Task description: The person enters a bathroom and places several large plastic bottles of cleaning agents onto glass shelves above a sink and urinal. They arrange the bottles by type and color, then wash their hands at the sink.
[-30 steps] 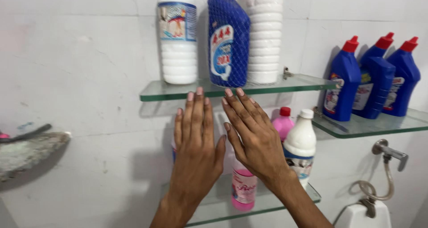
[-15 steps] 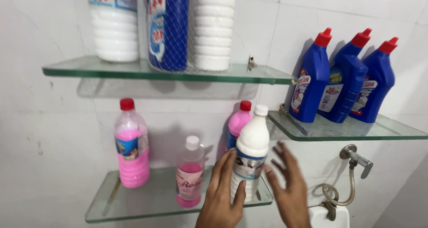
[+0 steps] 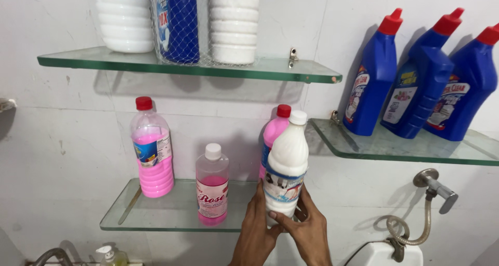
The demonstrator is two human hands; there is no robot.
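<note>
Since half a second ago your left hand (image 3: 255,229) and right hand (image 3: 306,229) have closed fingers-clamped round the white bottle (image 3: 286,164) at the lower glass shelf's (image 3: 171,214) right end, where tipping it could topple the pink bottle (image 3: 274,136) just behind.

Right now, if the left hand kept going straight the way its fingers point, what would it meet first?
The left hand already grips the white bottle, fingers pointing up. Straight on, it would probably meet the pink bottle close behind; depth is unclear.
</note>
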